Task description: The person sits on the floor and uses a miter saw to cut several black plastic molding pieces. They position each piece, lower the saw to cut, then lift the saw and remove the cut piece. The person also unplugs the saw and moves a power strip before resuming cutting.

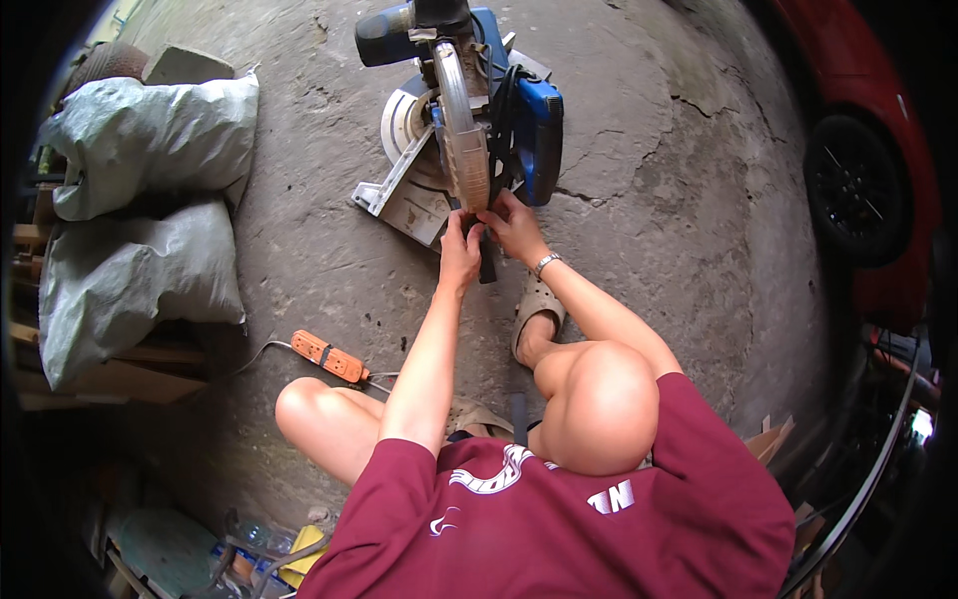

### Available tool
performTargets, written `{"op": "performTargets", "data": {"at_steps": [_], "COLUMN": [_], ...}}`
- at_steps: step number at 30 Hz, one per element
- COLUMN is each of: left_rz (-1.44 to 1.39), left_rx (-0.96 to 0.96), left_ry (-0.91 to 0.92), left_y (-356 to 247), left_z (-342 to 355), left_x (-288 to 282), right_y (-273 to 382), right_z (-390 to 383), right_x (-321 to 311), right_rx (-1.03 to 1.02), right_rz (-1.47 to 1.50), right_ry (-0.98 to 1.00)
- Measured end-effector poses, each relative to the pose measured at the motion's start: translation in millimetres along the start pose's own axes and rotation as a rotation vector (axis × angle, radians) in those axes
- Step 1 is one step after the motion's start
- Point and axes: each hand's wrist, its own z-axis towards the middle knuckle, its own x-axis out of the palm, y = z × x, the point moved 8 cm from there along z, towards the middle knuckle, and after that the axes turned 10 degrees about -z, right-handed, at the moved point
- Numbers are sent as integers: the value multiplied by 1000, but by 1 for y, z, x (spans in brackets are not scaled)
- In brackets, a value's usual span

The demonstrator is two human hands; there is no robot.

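Observation:
A blue and black mitre saw (539, 140) stands on the floor ahead of me, its curved metal and clear-plastic blade guard (465, 150) running toward me. My left hand (460, 252) and my right hand (519, 232) meet at the guard's near lower end. The fingertips of both are pinched together there, close to each other. What lies between them is too small and covered to make out. A short black bar (487, 262) sticks out below the fingers. The saw's grey metal fence (391, 180) and base lie left of my hands.
Two stuffed white sacks (150, 140) lie at the left over wooden boards. An orange power strip (329, 356) with a cable rests by my left knee. At the right stands a red car with a black wheel (856, 190). Cracks run across the concrete floor (689, 250).

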Motion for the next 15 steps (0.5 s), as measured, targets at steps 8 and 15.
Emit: {"op": "performTargets", "data": {"at_steps": [8,15], "left_rz": [-31,58], "left_rx": [-55,-2], "left_ry": [115,29], "left_y": [6,7], "left_z": [2,7], "left_x": [4,-4], "right_y": [2,29], "right_z": [3,-11], "right_x": [4,-4], "right_rx": [-23,-12], "right_rz": [147,21], "right_ry": [150,21]}}
